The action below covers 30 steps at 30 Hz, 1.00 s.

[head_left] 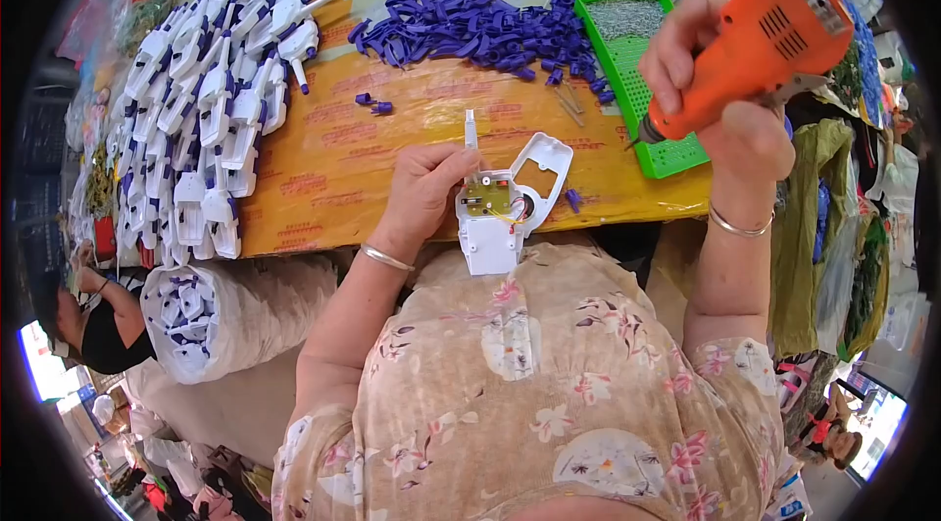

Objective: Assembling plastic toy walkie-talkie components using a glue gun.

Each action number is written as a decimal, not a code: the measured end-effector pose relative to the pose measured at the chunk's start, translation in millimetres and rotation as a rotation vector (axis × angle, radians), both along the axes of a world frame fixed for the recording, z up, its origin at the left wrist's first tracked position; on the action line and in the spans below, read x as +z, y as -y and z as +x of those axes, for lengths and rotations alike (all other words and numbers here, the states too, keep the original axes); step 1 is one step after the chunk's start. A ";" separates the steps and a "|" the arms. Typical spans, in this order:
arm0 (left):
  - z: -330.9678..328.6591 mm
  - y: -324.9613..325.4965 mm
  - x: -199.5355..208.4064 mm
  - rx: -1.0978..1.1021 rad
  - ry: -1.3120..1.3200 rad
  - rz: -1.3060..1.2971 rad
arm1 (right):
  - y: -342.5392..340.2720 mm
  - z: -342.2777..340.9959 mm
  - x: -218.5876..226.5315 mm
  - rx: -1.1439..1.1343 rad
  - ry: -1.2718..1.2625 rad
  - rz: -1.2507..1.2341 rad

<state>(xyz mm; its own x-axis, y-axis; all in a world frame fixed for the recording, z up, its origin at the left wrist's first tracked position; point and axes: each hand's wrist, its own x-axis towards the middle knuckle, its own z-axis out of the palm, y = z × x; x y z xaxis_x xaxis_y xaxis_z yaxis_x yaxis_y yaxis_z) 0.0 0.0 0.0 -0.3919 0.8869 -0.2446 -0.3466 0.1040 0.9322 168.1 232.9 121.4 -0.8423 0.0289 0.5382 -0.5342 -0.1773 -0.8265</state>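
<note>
White housing in left hand

The open white housing bares its circuit board; the orange screwdriver tilts.

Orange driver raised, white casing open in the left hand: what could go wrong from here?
The white casing appears to overhang the near edge of the table, so it might drop if the left hand loosens. The thin wires beside the exposed board could snag or get pinched. If the orange driver slipped at the casing, it might hit the fingers close by.
</note>
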 end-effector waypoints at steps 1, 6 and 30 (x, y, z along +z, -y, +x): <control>1.3 -1.7 -2.0 0.015 0.007 0.014 | 7.0 3.4 6.2 -0.154 0.041 0.001; 3.1 -2.3 -2.0 0.101 -0.032 -0.087 | 7.9 14.5 2.9 -0.607 0.085 -0.033; 10.1 -13.6 -1.2 0.218 0.038 -0.017 | -31.0 47.8 -44.0 -1.222 0.166 0.056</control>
<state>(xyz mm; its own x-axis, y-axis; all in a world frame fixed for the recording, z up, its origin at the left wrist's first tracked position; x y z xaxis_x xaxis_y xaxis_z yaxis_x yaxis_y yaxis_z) 10.1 13.6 -1.2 -0.5638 0.7780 -0.2773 -0.3973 0.0389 0.9168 215.9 263.9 77.4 -0.3366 0.8255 0.4531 -0.2125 0.4022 -0.8906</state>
